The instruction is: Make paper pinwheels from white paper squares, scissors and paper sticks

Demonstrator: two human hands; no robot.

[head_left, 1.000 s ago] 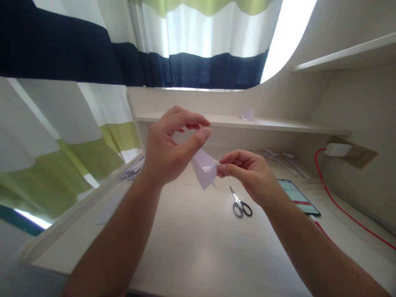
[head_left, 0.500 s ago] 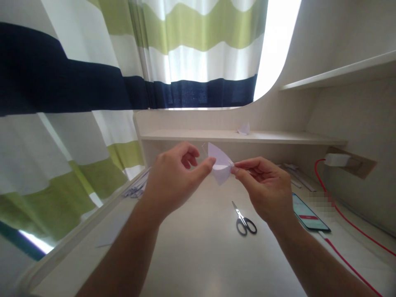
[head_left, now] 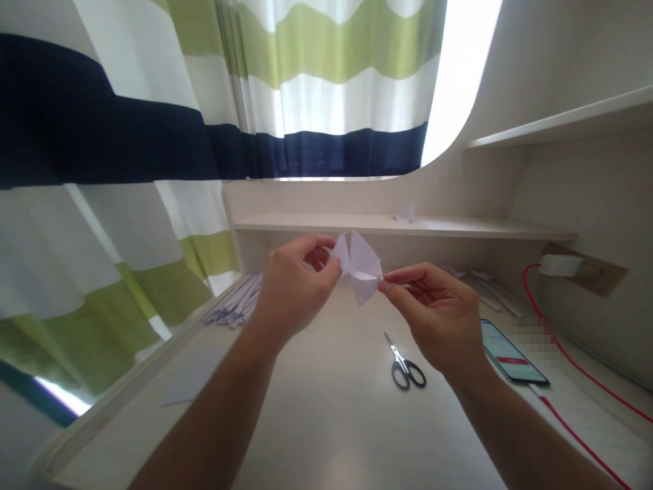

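While our right hand (head_left: 439,309) is pinching the folded white paper (head_left: 363,265) by its gathered end, our left hand (head_left: 300,286) is gripping a smaller paper piece (head_left: 341,255) just beside it; we cannot tell whether the two are joined. Both are hanging between our hands, above the desk (head_left: 326,408). Lower down between our hands, nearer the right one, the scissors (head_left: 403,364) are lying with their tip pointing away from us. To the right of our right wrist, a phone (head_left: 514,352) is resting. Behind that hand, some loose strips (head_left: 490,289) are showing only in part. Our left hand is partly blocking a paper bundle (head_left: 235,303) on its left, and our left forearm is crossing a flat sheet (head_left: 191,374). Beyond both hands, another folded shape (head_left: 405,214) is sitting on the shelf (head_left: 316,223).
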